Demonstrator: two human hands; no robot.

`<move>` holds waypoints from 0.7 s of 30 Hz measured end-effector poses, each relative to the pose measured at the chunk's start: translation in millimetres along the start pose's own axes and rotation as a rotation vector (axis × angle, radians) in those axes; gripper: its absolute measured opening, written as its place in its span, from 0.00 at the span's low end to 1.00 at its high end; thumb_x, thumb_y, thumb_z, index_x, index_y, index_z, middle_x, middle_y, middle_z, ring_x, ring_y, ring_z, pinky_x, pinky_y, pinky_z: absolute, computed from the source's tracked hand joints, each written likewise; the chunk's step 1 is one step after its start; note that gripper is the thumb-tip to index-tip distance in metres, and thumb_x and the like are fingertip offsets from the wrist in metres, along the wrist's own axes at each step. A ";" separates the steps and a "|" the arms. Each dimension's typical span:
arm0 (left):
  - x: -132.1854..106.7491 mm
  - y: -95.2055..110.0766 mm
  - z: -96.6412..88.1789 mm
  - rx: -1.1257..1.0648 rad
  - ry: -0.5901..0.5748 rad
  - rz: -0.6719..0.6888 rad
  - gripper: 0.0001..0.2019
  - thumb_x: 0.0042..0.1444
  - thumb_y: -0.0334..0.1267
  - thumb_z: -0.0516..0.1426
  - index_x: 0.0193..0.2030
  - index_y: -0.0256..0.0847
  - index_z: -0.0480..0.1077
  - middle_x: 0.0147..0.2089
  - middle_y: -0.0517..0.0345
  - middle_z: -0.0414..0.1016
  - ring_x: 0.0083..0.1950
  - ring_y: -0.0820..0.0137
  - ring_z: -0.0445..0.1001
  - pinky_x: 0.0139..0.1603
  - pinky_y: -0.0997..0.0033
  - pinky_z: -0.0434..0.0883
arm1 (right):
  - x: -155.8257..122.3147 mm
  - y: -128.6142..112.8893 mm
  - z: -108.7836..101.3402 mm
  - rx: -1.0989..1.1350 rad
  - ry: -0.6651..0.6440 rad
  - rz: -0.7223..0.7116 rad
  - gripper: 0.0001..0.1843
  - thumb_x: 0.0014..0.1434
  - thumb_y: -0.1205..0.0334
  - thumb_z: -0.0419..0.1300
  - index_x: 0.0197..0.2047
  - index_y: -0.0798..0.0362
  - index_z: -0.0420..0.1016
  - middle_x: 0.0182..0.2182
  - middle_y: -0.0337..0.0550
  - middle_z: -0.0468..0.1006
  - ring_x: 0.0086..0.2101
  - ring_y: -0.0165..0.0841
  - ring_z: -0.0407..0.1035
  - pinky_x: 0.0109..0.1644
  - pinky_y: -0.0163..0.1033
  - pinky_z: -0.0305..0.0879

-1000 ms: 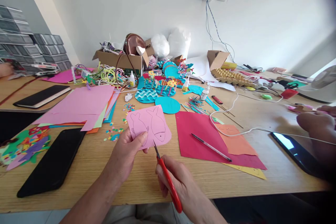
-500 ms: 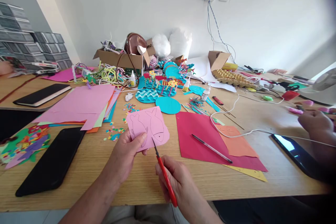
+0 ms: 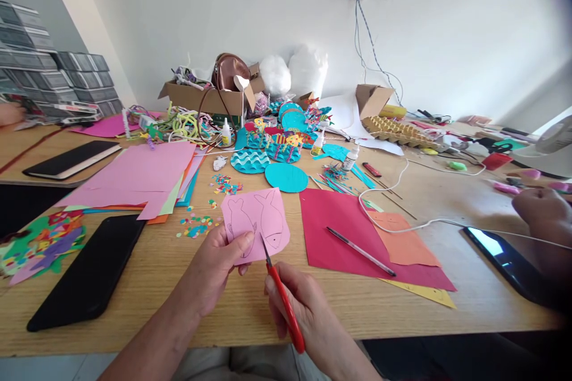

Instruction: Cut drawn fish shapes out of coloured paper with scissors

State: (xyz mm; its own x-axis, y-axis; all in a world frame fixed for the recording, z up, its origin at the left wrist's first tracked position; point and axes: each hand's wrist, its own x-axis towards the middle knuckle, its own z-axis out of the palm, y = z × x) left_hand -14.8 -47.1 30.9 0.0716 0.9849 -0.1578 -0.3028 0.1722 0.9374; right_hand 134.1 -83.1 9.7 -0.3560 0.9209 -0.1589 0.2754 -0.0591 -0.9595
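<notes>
A piece of pink paper (image 3: 268,205) with two fish outlines drawn on it is pinched between the thumb and fingers of my left hand (image 3: 222,265). My right hand (image 3: 300,297) grips red-handled scissors (image 3: 286,308), their blades pointing up and away from me. The blade tips meet the paper's lower edge between the two fish drawings, close to the head of the right-hand fish. Whether the blades are parted is hard to see. Just right of the hands lies a red sheet (image 3: 330,256) with a pen (image 3: 361,251) on it.
Pink sheets (image 3: 129,172) and a black phone (image 3: 87,274) lie on the left. Turquoise card ovals (image 3: 286,177), glue bottles (image 3: 351,157) and a full cardboard box (image 3: 205,101) stand farther back. A white cable (image 3: 420,228) crosses the right side, near another person's hand (image 3: 538,208).
The pink paper has shifted slightly right and tilted clockwise in my left hand, its top edge now slanting differently. The scissors stay at its lower edge.
</notes>
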 end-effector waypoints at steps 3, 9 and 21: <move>-0.9 -0.2 0.1 -0.002 -0.009 -0.011 0.10 0.43 0.41 0.62 0.26 0.37 0.69 0.20 0.65 0.66 0.21 0.78 0.56 0.17 0.80 0.58 | 0.1 0.1 1.1 -0.017 0.019 -0.020 0.21 0.61 0.46 0.47 0.24 0.52 0.58 0.18 0.33 0.58 0.21 0.26 0.53 0.23 0.32 0.48; 0.3 -2.0 -1.1 0.002 -0.009 -0.024 0.11 0.43 0.42 0.62 0.27 0.37 0.69 0.21 0.64 0.67 0.22 0.78 0.57 0.17 0.80 0.58 | -1.3 0.3 3.6 -0.025 0.065 -0.018 0.23 0.61 0.44 0.47 0.22 0.51 0.55 0.16 0.32 0.56 0.21 0.26 0.52 0.24 0.32 0.47; -6.5 -7.2 2.5 -0.052 -0.085 -0.052 0.09 0.46 0.41 0.61 0.29 0.38 0.69 0.21 0.65 0.64 0.22 0.78 0.56 0.18 0.80 0.56 | -1.8 -0.4 4.0 0.045 0.030 -0.086 0.24 0.62 0.43 0.45 0.30 0.54 0.67 0.17 0.34 0.61 0.22 0.27 0.56 0.26 0.31 0.52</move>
State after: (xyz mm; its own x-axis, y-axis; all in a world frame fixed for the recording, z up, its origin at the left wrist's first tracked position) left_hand -10.7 -54.9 25.9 0.1678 0.9698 -0.1771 -0.3449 0.2260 0.9110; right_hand 131.0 -86.2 9.4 -0.3493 0.9345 -0.0691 0.2045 0.0041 -0.9789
